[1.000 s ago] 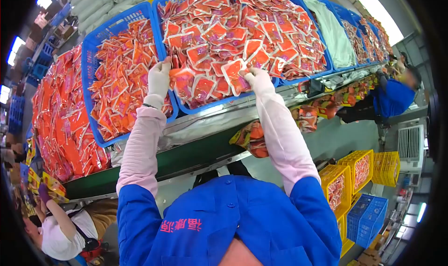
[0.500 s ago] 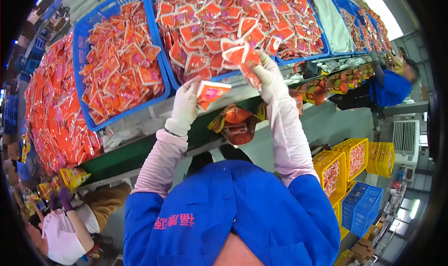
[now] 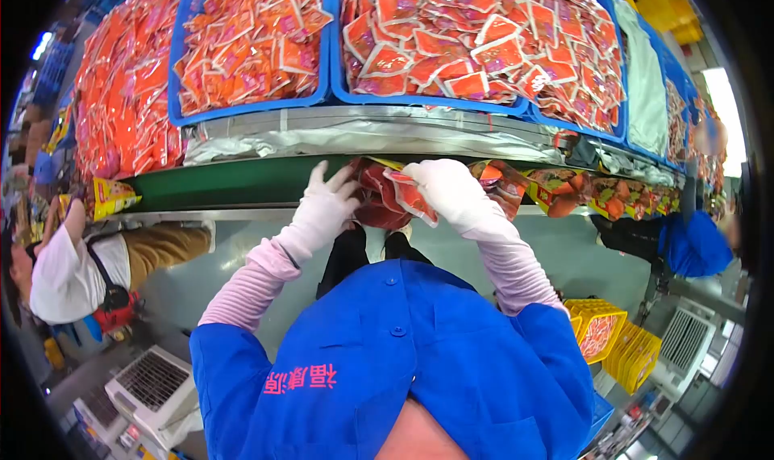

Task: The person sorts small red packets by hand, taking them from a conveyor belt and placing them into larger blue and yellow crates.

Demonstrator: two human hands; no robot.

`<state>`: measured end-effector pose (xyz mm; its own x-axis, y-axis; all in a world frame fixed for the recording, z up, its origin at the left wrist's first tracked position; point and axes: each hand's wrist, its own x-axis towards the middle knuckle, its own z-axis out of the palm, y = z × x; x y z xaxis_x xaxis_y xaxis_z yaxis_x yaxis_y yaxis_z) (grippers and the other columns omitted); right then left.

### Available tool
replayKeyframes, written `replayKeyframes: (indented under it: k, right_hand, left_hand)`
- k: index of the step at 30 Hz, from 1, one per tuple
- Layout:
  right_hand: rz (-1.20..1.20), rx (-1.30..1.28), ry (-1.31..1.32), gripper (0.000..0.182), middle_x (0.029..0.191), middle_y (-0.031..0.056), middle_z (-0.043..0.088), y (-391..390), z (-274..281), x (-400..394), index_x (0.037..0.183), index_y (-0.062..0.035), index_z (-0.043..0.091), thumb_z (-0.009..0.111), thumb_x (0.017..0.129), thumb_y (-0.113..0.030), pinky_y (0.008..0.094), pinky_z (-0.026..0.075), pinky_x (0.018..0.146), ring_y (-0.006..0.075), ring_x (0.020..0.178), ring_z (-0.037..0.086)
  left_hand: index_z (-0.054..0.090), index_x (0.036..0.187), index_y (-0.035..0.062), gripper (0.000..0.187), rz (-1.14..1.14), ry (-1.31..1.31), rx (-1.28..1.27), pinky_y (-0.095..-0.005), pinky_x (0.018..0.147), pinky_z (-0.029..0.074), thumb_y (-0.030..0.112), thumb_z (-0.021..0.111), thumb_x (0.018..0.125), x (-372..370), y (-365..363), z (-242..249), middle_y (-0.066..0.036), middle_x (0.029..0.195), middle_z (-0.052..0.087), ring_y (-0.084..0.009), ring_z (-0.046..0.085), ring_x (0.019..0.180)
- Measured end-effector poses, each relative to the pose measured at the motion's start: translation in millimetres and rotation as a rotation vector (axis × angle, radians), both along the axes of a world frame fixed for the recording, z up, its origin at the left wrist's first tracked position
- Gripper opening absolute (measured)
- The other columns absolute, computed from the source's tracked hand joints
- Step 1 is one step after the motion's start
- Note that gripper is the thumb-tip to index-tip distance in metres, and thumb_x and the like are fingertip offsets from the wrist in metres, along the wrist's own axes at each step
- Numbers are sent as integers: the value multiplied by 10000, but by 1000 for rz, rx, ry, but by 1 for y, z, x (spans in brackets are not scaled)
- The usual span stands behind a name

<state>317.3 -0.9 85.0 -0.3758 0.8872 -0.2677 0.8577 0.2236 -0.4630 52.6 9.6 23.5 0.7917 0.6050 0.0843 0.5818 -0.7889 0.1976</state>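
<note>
- Gloves covered both hands. The right hand [image 3: 447, 190] was closed around a small orange sachet [image 3: 407, 198], pinching it near its upper edge, with the packet hanging down and to the left of the palm.
- The left hand [image 3: 326, 206] lay open with fingers spread, touching the near side of a dark red bag [image 3: 375, 206] that sat on the green conveyor belt [image 3: 234, 182]; it gripped nothing that could be made out.
- The sachet sat just beside that bag, between the two hands, directly ahead of the blue jacket [image 3: 395, 363].
- Judging by its flat sealed look, the sachet seemed light, limp and glossy, so it would likely bend and slip under smooth gloves. A pinch across a sealed edge or corner looked safer than squeezing the filled middle.
- The bag appeared soft and floppy too; its mouth could not be seen clearly, so supporting it at the rim with the open hand seemed the sensible hold.
- Farther off, above the belt, blue crates [image 3: 322, 73] heaped with more orange sachets stood on a foil-covered shelf [image 3: 363, 133].
- More filled bags [image 3: 564, 190] lay along the belt to the right.
- A seated co-worker [image 3: 72, 270] was at the far left, and another person in blue [image 3: 693, 242] at the right.
</note>
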Motion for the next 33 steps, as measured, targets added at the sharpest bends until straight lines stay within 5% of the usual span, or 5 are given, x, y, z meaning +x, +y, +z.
replayKeyframes:
  k: [8, 11, 18, 25, 33]
  right_hand:
    - [7, -599, -331, 169, 945, 121, 745, 70, -148, -142, 903, -115, 768, 635, 870, -214, 409, 561, 820, 313, 916, 717]
    - [695, -724, -431, 302, 1119, 122, 715, 91, -176, -161, 1164, -137, 703, 607, 910, -270, 383, 523, 915, 277, 1085, 671]
    - [64, 0, -44, 239, 965, 214, 697, 46, -37, -133, 1023, -137, 750, 544, 901, -127, 400, 535, 893, 354, 1043, 668]
    - [83, -342, -175, 303, 1053, 175, 735, 50, -200, -224, 978, -66, 768, 534, 898, -242, 413, 556, 842, 313, 1000, 711]
    - [-118, -65, 254, 399, 1152, 180, 680, 60, 36, -113, 1217, -55, 647, 673, 820, -85, 394, 518, 942, 349, 1071, 649]
  left_hand:
    - [675, 769, 125, 77, -79, -99, 55, -547, 1080, 416, 144, 643, 702, -29, 4, -18, -15, 789, 642, -186, 643, 889]
    - [670, 763, 134, 56, -88, -101, 28, -545, 1069, 427, 128, 634, 720, -55, 7, -22, -8, 771, 626, -174, 644, 874]
    - [659, 774, 143, 36, 3, -178, -31, -572, 1062, 424, 138, 638, 745, -100, 18, -18, 5, 799, 635, -174, 644, 908]
    - [577, 689, 134, 87, -84, -178, 23, -529, 1023, 451, 146, 661, 708, -114, 30, -29, -15, 696, 552, -198, 613, 780]
    - [615, 988, 25, 425, 612, -672, -243, -464, 820, 482, 388, 758, 822, -75, 196, 25, -166, 926, 665, -376, 630, 918]
